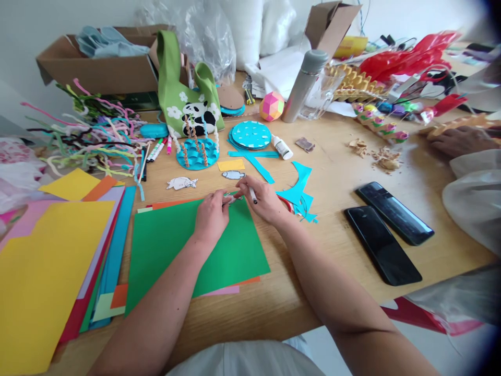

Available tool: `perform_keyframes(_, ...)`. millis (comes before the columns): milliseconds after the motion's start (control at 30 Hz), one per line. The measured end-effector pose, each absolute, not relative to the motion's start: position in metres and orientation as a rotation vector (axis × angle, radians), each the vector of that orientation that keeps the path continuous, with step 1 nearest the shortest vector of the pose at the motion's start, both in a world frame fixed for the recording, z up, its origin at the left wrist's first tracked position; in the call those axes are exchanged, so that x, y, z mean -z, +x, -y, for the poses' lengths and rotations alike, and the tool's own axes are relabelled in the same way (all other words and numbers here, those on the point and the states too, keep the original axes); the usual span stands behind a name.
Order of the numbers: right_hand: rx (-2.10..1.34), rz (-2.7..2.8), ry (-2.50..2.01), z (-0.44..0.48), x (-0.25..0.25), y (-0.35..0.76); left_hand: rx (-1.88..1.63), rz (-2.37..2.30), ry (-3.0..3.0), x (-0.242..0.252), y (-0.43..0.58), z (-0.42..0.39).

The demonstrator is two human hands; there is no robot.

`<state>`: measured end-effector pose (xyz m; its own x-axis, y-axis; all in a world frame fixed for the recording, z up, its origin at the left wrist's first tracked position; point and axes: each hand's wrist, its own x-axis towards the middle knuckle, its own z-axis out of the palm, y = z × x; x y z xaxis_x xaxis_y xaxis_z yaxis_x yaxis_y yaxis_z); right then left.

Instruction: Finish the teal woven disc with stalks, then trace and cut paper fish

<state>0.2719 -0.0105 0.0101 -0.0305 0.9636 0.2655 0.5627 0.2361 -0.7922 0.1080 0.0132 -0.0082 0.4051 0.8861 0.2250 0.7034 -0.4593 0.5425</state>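
My left hand (212,213) rests on the green paper (176,240), its fingertips pressed to a small white paper cutout (232,199) near the paper's top edge. In my right hand (261,198) is a white marker (253,195), its dark end pointing down toward me; the right fingertips are near the same cutout. Just beyond the hands lies a fish-shaped cutout (234,175), with a yellow paper strip (230,165) behind it. Another white cutout (182,183) lies to the left on the wood. Details of the held cutout are partly covered by fingers.
Colored paper sheets (43,266) are stacked at left. Blue discs (250,134), a glue bottle (282,148) and blue scraps (299,183) lie ahead. Two phones (383,245) rest at right, near another person's hand (456,141). A metal flask (305,86) stands at the back.
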Motion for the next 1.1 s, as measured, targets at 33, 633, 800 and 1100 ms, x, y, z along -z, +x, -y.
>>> perform_keyframes(33, -0.581, 1.75, -1.45, 0.011, -0.01, 0.272, -0.698, -1.368, 2.303, 0.008, 0.108, -0.013)
perform_keyframes(633, -0.427, 1.978, -1.548, 0.01, -0.013, 0.27, -0.404, -1.402, 2.71, -0.012, 0.116, 0.008)
perform_keyframes(800, -0.424, 1.999, -1.54, 0.01, -0.013, 0.27, -0.148, -1.45, 2.699, -0.02, 0.125, 0.024)
perform_keyframes(1100, -0.492, 1.933, -1.553, 0.008, -0.01, 0.27, -0.048, -1.457, 2.596, -0.02, 0.124, 0.033)
